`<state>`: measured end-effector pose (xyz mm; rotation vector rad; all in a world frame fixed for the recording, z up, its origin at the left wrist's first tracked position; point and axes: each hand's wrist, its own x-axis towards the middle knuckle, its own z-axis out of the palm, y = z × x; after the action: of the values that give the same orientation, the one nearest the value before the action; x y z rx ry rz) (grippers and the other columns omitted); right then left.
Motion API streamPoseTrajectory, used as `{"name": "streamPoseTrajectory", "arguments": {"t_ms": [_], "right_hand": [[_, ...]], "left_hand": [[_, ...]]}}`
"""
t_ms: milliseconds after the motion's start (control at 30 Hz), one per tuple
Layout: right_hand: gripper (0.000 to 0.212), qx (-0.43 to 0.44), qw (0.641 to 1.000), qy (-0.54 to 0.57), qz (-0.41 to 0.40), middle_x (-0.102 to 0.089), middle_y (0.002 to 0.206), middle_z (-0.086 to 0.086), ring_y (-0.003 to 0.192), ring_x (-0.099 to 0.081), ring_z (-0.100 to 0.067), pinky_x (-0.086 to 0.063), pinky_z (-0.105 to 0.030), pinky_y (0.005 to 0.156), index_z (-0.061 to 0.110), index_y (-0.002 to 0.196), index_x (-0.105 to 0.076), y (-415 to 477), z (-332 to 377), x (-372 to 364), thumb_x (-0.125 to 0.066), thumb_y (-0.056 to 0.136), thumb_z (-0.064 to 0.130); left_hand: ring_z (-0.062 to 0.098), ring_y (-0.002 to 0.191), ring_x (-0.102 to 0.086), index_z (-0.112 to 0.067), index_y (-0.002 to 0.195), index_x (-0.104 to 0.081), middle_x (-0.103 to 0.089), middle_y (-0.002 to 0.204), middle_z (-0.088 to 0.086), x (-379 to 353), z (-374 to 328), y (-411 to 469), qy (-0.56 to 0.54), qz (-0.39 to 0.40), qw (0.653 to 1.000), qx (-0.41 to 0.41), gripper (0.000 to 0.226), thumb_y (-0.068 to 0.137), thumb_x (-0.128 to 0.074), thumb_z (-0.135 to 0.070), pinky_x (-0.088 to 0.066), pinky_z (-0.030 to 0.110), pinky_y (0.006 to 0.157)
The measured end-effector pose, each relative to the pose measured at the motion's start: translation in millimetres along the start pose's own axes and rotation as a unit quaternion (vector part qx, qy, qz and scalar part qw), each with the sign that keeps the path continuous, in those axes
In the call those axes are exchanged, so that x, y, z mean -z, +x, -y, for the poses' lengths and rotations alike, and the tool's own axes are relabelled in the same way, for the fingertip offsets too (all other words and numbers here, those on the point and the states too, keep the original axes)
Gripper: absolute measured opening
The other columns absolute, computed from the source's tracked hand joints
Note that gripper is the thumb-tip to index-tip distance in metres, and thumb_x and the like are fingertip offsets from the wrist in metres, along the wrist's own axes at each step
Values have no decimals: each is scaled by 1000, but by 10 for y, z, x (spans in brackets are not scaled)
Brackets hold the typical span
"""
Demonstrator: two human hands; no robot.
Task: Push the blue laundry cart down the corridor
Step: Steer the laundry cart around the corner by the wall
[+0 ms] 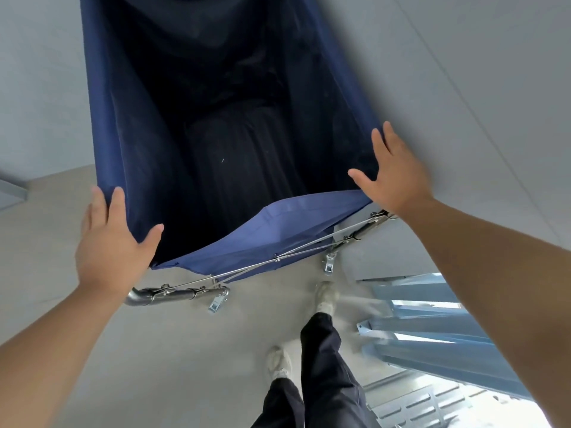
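The blue laundry cart fills the upper middle of the head view: a deep navy fabric bag on a metal tube frame, dark inside. My left hand lies on the near left corner of the bag's rim, thumb hooked over the fabric edge. My right hand rests flat on the near right corner, fingers spread, thumb over the rim. Neither hand wraps fully around the frame. Crossed metal braces and clips run below the near fabric edge.
A pale wall runs close along the cart's right side, and another wall stands on the left. Blue-grey metal slats and a vented panel sit at the lower right. My legs and white shoes are on the light floor behind the cart.
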<state>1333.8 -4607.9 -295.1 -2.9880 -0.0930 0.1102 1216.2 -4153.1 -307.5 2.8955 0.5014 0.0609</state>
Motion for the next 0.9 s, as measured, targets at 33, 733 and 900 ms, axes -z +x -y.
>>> {"name": "streamPoseTrajectory", "arguments": {"t_ms": [33, 733, 900], "right_hand": [[89, -1, 1000, 0, 0, -2, 170, -2, 155, -14, -23, -32, -44, 116, 18, 160, -12, -1, 7, 0, -46, 92, 65], [93, -14, 1000, -15, 4, -3, 170, 1, 154, -15, -22, -38, -45, 112, 19, 159, -11, -11, 57, 11, -43, 89, 70], [94, -15, 1000, -15, 3, -2, 170, 1, 155, -13, -21, -36, -44, 114, 20, 159, -10, -20, 57, -5, -39, 87, 72]], "left_hand": [[35, 144, -22, -24, 150, -17, -11, 163, 5, 3, 5, 5, 0, 0, 1000, 4, 84, 86, -63, -52, -45, 63, 92], [36, 142, -27, -21, 150, -19, -12, 163, 4, 59, -5, 9, -18, 18, 1000, 12, 90, 82, -67, -54, -49, 61, 87], [36, 142, -29, -22, 150, -19, -10, 163, 2, 61, -6, 12, -13, 20, 1000, 10, 90, 82, -67, -56, -50, 61, 84]]}}
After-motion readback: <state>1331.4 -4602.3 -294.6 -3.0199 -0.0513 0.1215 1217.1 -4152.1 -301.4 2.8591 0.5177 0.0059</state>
